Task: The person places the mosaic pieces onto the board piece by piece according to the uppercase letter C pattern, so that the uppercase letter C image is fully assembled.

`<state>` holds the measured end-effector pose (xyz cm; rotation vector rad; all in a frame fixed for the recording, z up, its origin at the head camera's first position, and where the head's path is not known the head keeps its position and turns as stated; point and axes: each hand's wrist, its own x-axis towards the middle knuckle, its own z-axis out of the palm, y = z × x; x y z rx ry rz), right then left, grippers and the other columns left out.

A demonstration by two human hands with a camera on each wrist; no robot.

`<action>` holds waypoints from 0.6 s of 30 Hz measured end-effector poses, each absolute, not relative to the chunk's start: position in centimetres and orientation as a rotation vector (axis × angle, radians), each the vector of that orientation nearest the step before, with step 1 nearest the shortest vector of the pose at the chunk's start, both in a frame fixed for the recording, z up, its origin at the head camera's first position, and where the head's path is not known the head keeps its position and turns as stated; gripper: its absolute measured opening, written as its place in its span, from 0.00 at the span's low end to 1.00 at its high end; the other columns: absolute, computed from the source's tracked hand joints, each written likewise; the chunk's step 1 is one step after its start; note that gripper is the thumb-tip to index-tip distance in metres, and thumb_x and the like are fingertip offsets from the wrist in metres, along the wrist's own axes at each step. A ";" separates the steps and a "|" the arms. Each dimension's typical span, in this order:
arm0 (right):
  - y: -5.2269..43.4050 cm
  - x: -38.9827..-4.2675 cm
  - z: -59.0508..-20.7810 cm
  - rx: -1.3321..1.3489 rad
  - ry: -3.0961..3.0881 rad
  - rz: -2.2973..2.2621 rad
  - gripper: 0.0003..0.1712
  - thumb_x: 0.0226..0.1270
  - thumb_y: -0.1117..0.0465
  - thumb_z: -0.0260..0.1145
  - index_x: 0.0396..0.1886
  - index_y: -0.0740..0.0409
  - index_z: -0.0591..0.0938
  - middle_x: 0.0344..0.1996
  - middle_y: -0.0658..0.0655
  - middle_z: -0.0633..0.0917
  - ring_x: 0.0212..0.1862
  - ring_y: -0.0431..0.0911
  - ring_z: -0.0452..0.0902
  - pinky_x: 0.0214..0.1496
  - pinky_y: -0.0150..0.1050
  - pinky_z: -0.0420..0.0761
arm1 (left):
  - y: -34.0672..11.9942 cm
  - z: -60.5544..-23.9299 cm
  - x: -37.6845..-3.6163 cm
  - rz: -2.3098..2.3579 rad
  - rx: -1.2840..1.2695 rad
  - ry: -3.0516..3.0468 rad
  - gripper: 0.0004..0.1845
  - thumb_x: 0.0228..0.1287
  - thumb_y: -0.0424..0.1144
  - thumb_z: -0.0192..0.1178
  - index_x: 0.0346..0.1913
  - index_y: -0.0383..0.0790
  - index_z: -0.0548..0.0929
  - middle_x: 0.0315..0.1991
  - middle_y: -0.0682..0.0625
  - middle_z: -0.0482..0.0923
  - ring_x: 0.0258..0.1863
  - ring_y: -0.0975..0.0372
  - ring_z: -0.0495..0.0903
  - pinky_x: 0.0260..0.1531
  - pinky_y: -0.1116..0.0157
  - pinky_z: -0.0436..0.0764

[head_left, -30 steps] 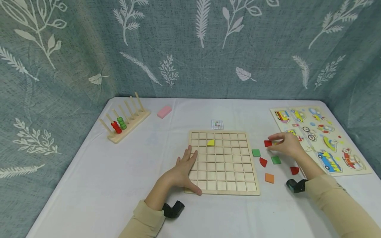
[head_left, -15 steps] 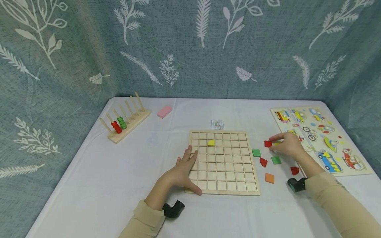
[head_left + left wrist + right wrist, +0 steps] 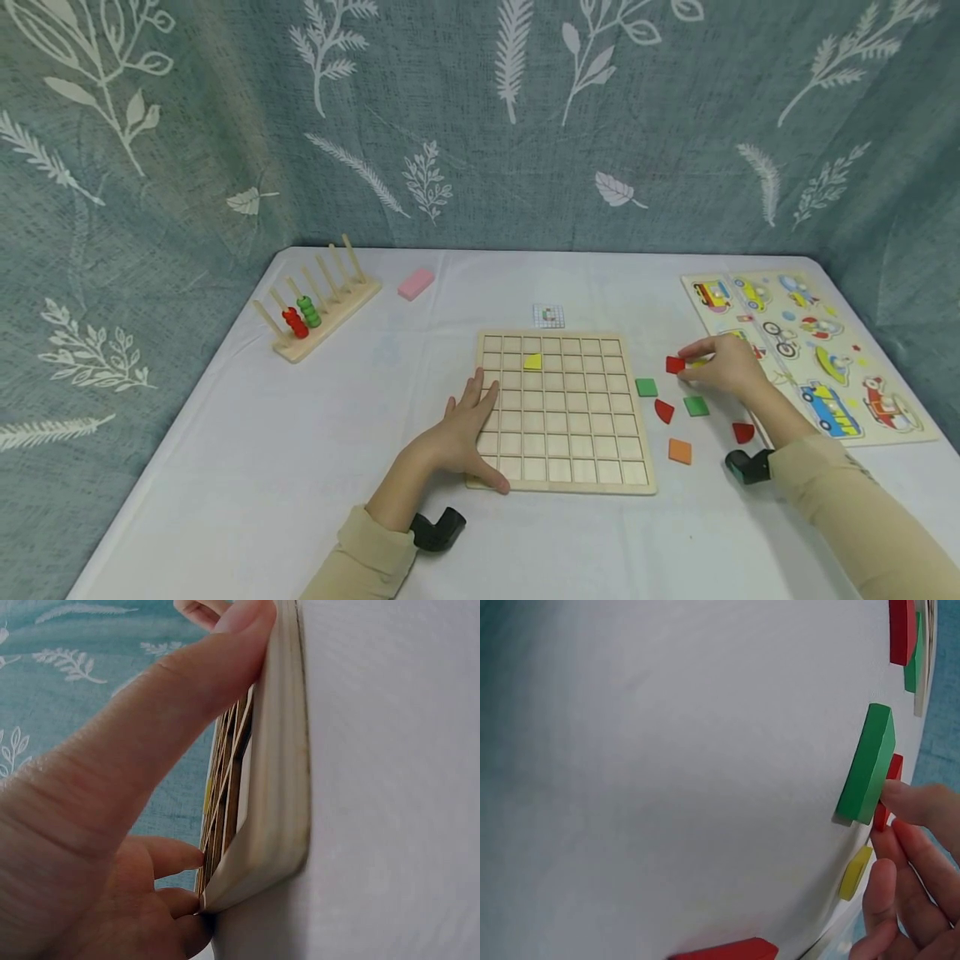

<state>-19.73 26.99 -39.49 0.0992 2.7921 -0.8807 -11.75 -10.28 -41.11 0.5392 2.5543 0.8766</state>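
My left hand [image 3: 457, 433] lies flat on the lower left corner of the wooden grid board [image 3: 562, 408], fingers straight, thumb along the near edge; the left wrist view shows that thumb pressed against the board's rim [image 3: 277, 750]. It grasps nothing, it only steadies the board.

My right hand [image 3: 723, 367] sits right of centre in the head view, among the loose tiles on the white table [image 3: 262, 467]. Its fingertips [image 3: 915, 806] touch a red square tile [image 3: 675, 364], and a yellow piece [image 3: 855, 871] lies just under the fingers. The fingers are bent around these pieces, but I cannot tell whether they have closed on either one.

Compared with a second ago, almost nothing has changed: the hand has drifted slightly and the red tile lies on the same spot, so no piece has been lifted.

On the board, one yellow tile [image 3: 532, 361] sits in the second row near the top. Right of the board lie a green square [image 3: 646, 387], a red quarter piece [image 3: 663, 410], another green square [image 3: 696, 406], an orange square [image 3: 679, 451] and a further red piece [image 3: 742, 432]. The vehicle puzzle [image 3: 810, 350] lies at the right edge, just beyond my hand.
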 end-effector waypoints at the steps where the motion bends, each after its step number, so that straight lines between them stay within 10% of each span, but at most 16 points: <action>1: 27.0 -19.7 -39.5 0.098 2.793 -0.878 0.21 0.52 0.59 0.69 0.46 0.65 0.81 0.46 0.67 0.78 0.47 0.58 0.65 0.39 0.42 0.68 | -10.3 -41.1 -11.7 0.874 0.539 2.556 0.71 0.23 0.51 0.79 0.71 0.33 0.44 0.71 0.39 0.25 0.70 0.51 0.29 0.65 0.49 0.37; 18: 27.0 -19.7 -39.5 0.081 2.846 -0.810 0.21 0.49 0.57 0.71 0.43 0.63 0.83 0.43 0.65 0.79 0.41 0.54 0.67 0.33 0.39 0.67 | -10.3 -41.2 -11.8 0.869 0.544 2.565 0.71 0.23 0.52 0.79 0.71 0.34 0.44 0.71 0.40 0.25 0.70 0.52 0.30 0.65 0.49 0.37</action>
